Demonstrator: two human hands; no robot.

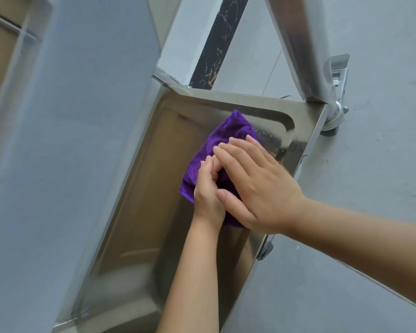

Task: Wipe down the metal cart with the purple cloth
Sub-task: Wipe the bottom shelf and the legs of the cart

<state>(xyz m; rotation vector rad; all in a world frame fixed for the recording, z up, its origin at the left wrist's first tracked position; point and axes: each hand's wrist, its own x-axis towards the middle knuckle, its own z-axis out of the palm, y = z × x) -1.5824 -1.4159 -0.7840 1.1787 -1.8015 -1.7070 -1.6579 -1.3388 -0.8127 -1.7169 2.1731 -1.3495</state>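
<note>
The cloth (222,150) is a deep purple, fuzzy microfibre piece with a stitched hem showing along its near left edge. It is bunched and folded rather than spread flat, one rounded corner pushing out toward the far rim of the shelf (139,200), the rest hidden under the two hands. It lies on the shelf's flat floor, in the far right part of it, close to the right rim.

The right hand (257,186) lies on top of the cloth with fingers straight and close together, palm down, thumb stretched out toward the near side; it presses rather than grips. The left hand (207,191) sits just left of it and partly beneath its fingers, its own fingers curled into the cloth's folds, holding a bunch of fabric. The two hands touch.

The shelf is a shallow stainless pan with raised rims and rounded inner corners, brushed and dully reflective. Small specks or droplets dot the metal just beyond the cloth, toward the far right corner; whether they are water or dirt cannot be told. A post (298,46) of the cart rises from that far right corner, and a caster (334,116) stands on the grey floor (370,164) just outside the same corner. Left of the shelf a blurred metal surface of the cart fills the view
</note>
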